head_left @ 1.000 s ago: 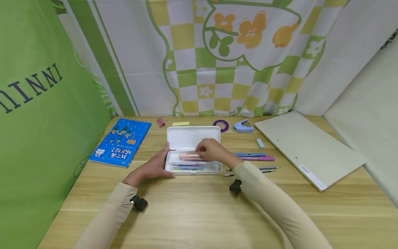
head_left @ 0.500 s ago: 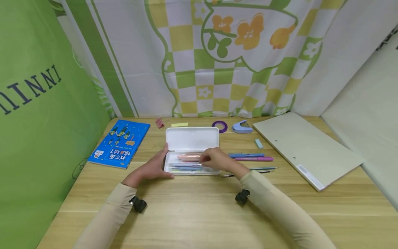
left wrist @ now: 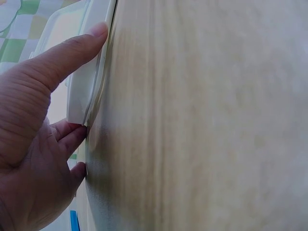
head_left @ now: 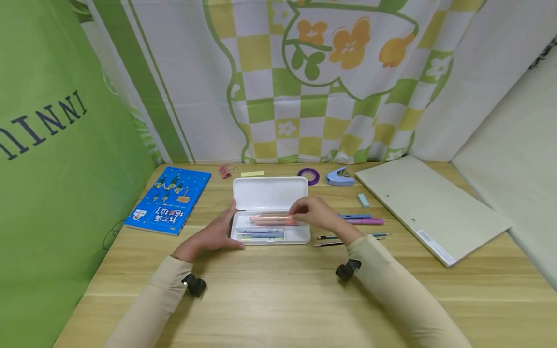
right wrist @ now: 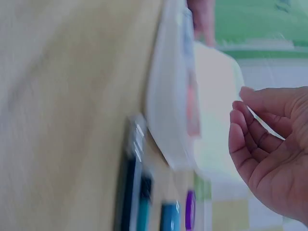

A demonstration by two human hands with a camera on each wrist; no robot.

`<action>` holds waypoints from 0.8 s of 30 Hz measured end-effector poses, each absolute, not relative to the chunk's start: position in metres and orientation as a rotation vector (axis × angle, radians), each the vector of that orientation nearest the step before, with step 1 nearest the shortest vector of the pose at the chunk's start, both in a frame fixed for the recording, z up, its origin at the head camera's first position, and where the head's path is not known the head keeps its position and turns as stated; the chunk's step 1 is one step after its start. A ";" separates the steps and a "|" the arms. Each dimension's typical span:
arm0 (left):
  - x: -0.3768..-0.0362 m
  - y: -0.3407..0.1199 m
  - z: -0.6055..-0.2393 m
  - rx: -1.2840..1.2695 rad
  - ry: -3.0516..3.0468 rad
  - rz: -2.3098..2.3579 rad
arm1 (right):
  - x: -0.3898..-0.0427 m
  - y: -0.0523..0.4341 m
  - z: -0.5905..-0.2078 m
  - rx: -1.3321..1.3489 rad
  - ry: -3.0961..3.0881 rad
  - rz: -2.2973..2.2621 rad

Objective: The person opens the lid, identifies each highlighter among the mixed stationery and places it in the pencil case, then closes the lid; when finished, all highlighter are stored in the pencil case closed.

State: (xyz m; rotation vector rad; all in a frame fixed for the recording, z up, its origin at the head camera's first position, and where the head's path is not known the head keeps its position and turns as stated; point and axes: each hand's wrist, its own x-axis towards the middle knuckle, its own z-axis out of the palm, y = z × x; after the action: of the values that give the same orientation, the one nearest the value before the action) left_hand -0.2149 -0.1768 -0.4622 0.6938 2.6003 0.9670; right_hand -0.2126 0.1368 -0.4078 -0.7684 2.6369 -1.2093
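A white pencil case (head_left: 270, 193) lies with its lid raised on the table. My left hand (head_left: 213, 235) grips its left end, thumb along the front edge and fingers at the side; the left wrist view shows the thumb (left wrist: 82, 48) pressing on the case (left wrist: 84, 96). Inside, pink pens (head_left: 270, 220) lie in the back part and light blue pens (head_left: 261, 233) nearer the front. Above the right end of the pink pens hovers my right hand (head_left: 319, 212). In the right wrist view that hand (right wrist: 269, 149) has loosely bent fingers with nothing between them.
Right of the case lie a blue pen (head_left: 357, 216), a purple pen (head_left: 367, 222) and pencils (head_left: 378, 235). Farther back are an eraser (head_left: 363, 200), purple tape (head_left: 308, 176) and a light-purple stapler (head_left: 340, 177). A blue book (head_left: 171, 200) sits left, a beige folder (head_left: 431, 208) right.
My right hand has gone from over the pink pens down to the blue pens' right end, then back up and rightward. The left hand has stayed on the case.
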 end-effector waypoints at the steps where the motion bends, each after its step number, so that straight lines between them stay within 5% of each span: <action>1: -0.215 -0.177 -0.462 0.689 2.603 0.963 | -0.214 0.143 -0.405 -0.721 2.634 -1.251; 12: -0.211 -0.179 -0.457 0.665 2.535 1.025 | -0.233 0.177 -0.403 -0.168 2.506 -1.686; 24: -0.210 -0.184 -0.458 0.662 2.540 1.106 | -0.242 0.170 -0.421 -0.407 2.287 -1.750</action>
State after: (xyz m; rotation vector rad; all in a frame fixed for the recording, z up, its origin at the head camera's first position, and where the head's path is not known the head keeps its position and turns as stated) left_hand -0.2097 -0.1841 -0.4576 0.6623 2.5405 1.1064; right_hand -0.2422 0.1698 -0.4210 -0.4068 2.2870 -1.7502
